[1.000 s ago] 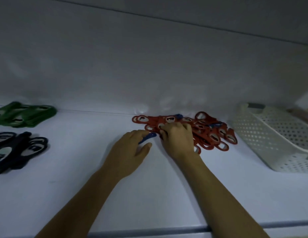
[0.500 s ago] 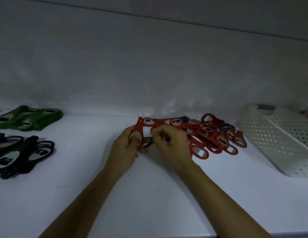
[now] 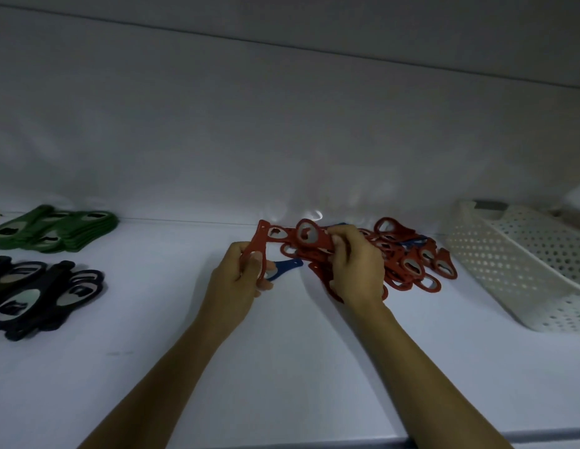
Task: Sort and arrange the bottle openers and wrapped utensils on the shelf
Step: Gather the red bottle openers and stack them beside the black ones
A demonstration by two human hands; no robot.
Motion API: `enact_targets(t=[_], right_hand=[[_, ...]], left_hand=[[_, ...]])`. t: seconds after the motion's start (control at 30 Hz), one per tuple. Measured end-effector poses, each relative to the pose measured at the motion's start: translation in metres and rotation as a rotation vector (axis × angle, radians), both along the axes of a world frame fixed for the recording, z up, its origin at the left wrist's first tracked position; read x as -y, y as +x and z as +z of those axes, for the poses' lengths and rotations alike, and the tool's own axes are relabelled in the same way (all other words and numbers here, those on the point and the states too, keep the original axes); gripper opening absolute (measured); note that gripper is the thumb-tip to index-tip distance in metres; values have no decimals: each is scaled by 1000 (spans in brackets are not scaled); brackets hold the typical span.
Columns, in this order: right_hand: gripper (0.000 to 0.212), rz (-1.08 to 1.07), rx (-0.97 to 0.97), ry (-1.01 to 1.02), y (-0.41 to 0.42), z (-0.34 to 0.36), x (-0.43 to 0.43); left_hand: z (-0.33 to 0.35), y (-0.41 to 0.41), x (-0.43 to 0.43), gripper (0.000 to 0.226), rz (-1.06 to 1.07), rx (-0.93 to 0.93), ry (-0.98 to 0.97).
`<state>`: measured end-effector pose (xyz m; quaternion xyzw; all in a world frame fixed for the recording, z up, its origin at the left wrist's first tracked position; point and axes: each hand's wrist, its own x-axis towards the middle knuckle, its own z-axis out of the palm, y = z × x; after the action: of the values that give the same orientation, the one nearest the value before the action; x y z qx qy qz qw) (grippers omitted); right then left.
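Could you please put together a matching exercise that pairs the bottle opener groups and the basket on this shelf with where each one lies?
Things:
1. green bottle openers
2. black bottle openers
3. red bottle openers
4. white perforated basket

Places:
A. right end of the shelf
B. far left, close to the back wall
C. middle of the shelf, just left of the basket
D. far left, nearer the front edge

Pairs: 1-B; 2-D; 3-C; 4-A

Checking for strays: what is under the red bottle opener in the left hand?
A blue plastic bottle opener lies on the white shelf below the red bottle opener, one end covered by the left hand.
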<state>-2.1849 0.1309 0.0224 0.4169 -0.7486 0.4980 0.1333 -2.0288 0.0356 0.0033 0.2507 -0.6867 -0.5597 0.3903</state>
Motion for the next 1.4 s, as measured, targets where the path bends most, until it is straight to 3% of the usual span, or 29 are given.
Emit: enact_targets(t=[0.07,0.13,0.27,0.33,0.4,0.47,0.53,0.6,0.7,0.8,0.87,0.97,1.03,1.13,1.2,1.3,1.4], right_hand=[[16,175,378,-129,3,3,3],[8,363,606,-200,7,5,4],[7,610,693,-165,13,5,4],[6,703,758,-154,16,5,5],[10,707,818,-197,15,4,6],[13,492,705,-188,10,3,6],[19,139,255,83,-4,1,2],[24,-31,-153,454,-12,-4,-4],[22,-46,-308,615,-12,-5,-5],[23,-67,-382,504,-11,-2,-4],[22,-64,-258,264,-7,-1,-4],[13,207,419,-108,3,8,-2],[12,445,732,-171,10,11,0],[11,655,794,-64,19,8,4],[14,620,699,-21,24,0,8],[28,223,216,114,15,-12,14],[21,-39,-186,417,0,-15,15]], left_hand=[[1,-1,0,12,32,-10,10],[3,-1,0,16,62,-28,14],[2,1,-4,40,17,46,-58],[-1,2,-6,33,-19,160,-211],[-2,2,-6,18,-30,193,-239],[-1,2,-5,11,-36,163,-153],[1,2,-5,13,-12,136,-131],[3,3,-6,17,0,124,-128],[4,2,-7,20,-2,100,-108],[4,2,-6,20,-24,75,-53],[4,2,-4,19,-27,45,15],[4,2,-2,19,-16,22,74],[6,2,-3,24,-8,8,60],[4,2,-4,34,-11,24,43],[0,2,-3,21,-38,69,-3],[-2,2,-1,15,-49,80,18],[2,2,-2,21,-44,64,43]])
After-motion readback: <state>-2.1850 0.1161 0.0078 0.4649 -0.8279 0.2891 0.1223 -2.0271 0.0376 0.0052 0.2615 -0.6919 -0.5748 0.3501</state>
